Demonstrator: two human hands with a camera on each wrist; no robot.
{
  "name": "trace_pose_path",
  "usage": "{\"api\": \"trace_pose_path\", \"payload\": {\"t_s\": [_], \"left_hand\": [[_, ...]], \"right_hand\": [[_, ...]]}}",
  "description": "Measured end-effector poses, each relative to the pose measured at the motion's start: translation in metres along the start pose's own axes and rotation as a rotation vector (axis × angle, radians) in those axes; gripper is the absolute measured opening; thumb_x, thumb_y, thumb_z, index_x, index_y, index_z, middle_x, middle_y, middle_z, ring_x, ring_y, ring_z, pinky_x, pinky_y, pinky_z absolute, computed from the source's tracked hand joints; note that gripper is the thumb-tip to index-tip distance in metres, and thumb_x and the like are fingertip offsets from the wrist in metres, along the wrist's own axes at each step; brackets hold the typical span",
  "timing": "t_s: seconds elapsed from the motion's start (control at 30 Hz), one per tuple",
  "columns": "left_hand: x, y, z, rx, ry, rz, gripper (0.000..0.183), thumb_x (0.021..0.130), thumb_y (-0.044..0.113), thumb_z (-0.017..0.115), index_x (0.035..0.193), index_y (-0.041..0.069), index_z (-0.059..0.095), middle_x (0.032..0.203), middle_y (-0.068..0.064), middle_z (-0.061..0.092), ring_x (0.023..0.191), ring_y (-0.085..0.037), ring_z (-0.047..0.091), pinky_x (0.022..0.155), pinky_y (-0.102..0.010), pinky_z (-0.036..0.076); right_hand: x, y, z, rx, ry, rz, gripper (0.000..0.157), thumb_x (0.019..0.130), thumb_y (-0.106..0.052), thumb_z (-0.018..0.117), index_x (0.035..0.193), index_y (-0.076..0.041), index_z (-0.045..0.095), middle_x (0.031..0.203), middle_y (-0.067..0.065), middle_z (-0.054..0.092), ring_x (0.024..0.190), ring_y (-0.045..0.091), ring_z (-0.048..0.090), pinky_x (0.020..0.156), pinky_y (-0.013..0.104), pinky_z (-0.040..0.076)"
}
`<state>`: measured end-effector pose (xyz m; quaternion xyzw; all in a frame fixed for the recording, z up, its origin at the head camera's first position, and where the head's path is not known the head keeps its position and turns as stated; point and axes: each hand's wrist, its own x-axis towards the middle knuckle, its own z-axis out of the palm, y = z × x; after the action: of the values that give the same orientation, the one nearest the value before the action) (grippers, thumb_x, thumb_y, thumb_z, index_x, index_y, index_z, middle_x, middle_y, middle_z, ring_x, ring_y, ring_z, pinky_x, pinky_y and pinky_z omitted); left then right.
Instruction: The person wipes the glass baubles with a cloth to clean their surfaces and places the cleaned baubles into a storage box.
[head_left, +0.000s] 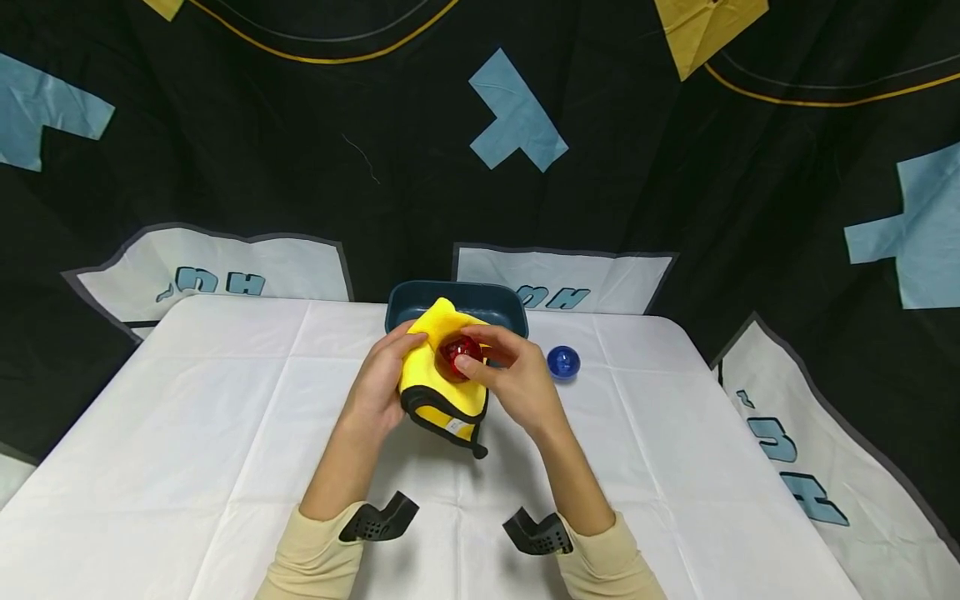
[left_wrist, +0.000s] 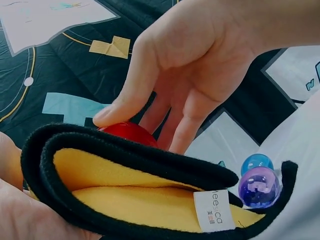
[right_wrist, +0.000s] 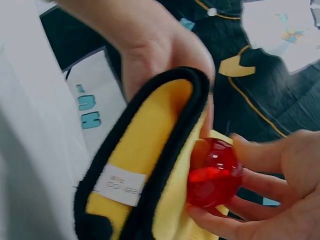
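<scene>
My left hand (head_left: pixel 380 377) grips a folded yellow cloth (head_left: pixel 423 367) with black edging and a small white label. Against the cloth's face lies a clear red ball (head_left: pixel 459 357), which my right hand (head_left: pixel 521 375) pinches between thumb and fingers. In the right wrist view, the red ball (right_wrist: pixel 215 175) touches the yellow fabric (right_wrist: pixel 172 200), and the right fingers (right_wrist: pixel 262 155) curl round its side. Most of that ball is hidden behind the black edging in the left wrist view. To the right of my hands, a clear blue ball (head_left: pixel 563 362) rests on the table.
Behind the cloth, a dark teal tray (head_left: pixel 405 292) stands at the back of the white-covered table (head_left: pixel 225 433). A black printed cloth (head_left: pixel 390 183) hangs beyond the table's rear edge. Black wrist mounts (head_left: pixel 378 518) sit on both sleeves.
</scene>
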<state>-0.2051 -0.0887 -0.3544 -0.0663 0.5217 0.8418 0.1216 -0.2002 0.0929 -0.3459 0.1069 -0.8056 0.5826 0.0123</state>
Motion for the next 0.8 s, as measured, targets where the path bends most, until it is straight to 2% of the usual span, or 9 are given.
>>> {"api": "trace_pose_path", "payload": {"t_s": [0.17, 0.27, 0.43, 0.63, 0.8], "left_hand": [[-0.0001, -0.0001, 0.0016, 0.003, 0.017, -0.01, 0.047, 0.105, 0.022, 0.046, 0.152, 0.018, 0.041, 0.152, -0.006, 0.039, 0.137, -0.024, 0.042, 0.116, -0.036, 0.043], [-0.0003, -0.0004, 0.002, 0.011, 0.016, -0.016, 0.047, 0.105, 0.022, 0.045, 0.152, 0.018, 0.041, 0.151, -0.006, 0.039, 0.137, -0.023, 0.042, 0.115, -0.036, 0.043], [-0.0003, -0.0014, 0.0014, 0.011, 0.023, -0.019, 0.048, 0.105, 0.023, 0.046, 0.153, 0.019, 0.04, 0.152, -0.006, 0.039, 0.137, -0.024, 0.042, 0.114, -0.036, 0.044], [0.0001, -0.0021, 0.0013, 0.034, 0.034, -0.01, 0.048, 0.105, 0.023, 0.047, 0.152, 0.018, 0.041, 0.152, -0.007, 0.039, 0.136, -0.024, 0.042, 0.117, -0.036, 0.042], [-0.0007, -0.0013, 0.0013, 0.031, 0.028, 0.003, 0.047, 0.105, 0.023, 0.047, 0.151, 0.017, 0.042, 0.151, -0.008, 0.039, 0.135, -0.025, 0.042, 0.116, -0.036, 0.042]], "right_hand": [[0.0006, -0.0008, -0.0037, 0.005, -0.06, 0.026, 0.058, 0.078, 0.0, 0.083, 0.13, -0.021, 0.067, 0.137, 0.001, 0.063, 0.129, 0.025, 0.058, 0.104, 0.044, 0.052], [0.0012, 0.0005, -0.0035, -0.005, -0.045, 0.025, 0.058, 0.078, 0.003, 0.082, 0.129, -0.02, 0.068, 0.136, 0.001, 0.064, 0.129, 0.024, 0.059, 0.103, 0.044, 0.053], [0.0023, 0.0026, -0.0036, -0.022, -0.02, 0.045, 0.054, 0.078, -0.004, 0.083, 0.127, -0.022, 0.07, 0.131, 0.001, 0.068, 0.121, 0.027, 0.063, 0.101, 0.043, 0.056], [0.0051, 0.0054, -0.0046, -0.043, -0.008, 0.116, 0.049, 0.08, -0.015, 0.084, 0.126, -0.024, 0.071, 0.122, 0.003, 0.071, 0.107, 0.027, 0.064, 0.09, 0.039, 0.06], [0.0073, 0.0079, -0.0052, -0.012, -0.022, 0.165, 0.046, 0.086, -0.026, 0.081, 0.128, -0.013, 0.069, 0.108, 0.009, 0.074, 0.092, 0.023, 0.071, 0.088, 0.036, 0.061]]}}
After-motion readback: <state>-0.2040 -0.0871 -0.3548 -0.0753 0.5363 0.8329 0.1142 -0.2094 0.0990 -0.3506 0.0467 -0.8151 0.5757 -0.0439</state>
